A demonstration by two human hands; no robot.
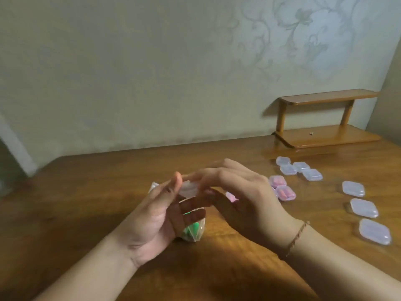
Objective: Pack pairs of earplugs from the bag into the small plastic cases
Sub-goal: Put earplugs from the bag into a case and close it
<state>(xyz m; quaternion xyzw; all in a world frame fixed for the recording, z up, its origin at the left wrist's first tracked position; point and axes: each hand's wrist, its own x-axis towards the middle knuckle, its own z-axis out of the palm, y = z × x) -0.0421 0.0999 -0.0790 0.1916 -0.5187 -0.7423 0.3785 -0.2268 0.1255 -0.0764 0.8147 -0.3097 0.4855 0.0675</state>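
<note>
Above the middle of the wooden table (pixel 91 192), both hands hold one small clear plastic case (pixel 189 189). My left hand (pixel 158 216) grips it from the left with thumb and fingers. My right hand (pixel 240 192) pinches its right side. What is inside the case is blurred. The clear bag (pixel 193 232) with green earplugs lies under my left fingers. Two closed cases with pink earplugs (pixel 282 187) sit just right of my right hand, partly hidden by it.
Several empty clear cases (pixel 299 169) lie in a cluster at the back right. Three more cases (pixel 364 210) form a column along the right edge. A small wooden shelf (pixel 325 120) stands at the back right against the wall.
</note>
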